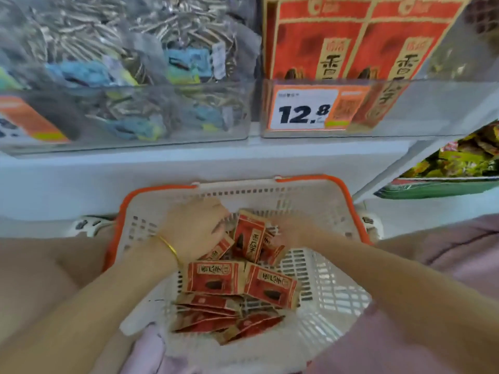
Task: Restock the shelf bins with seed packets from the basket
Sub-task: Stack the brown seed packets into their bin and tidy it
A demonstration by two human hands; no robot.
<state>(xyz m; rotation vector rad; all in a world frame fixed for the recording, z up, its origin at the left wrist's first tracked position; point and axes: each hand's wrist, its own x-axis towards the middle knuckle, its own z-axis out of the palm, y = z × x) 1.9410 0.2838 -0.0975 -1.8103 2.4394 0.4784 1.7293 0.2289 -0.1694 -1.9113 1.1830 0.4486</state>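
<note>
- The seed packets point(237, 282) lie heaped in the basket point(332, 287), near and below the shelf.
- The left hand point(194, 230) curls round an upright bunch at the far end. The right hand point(291, 233) meets it from the right — too blurred to tell its grip.
- Best to square the bunch between both hands, labels aligned, before lifting to the far-right bin point(432, 109).
</note>
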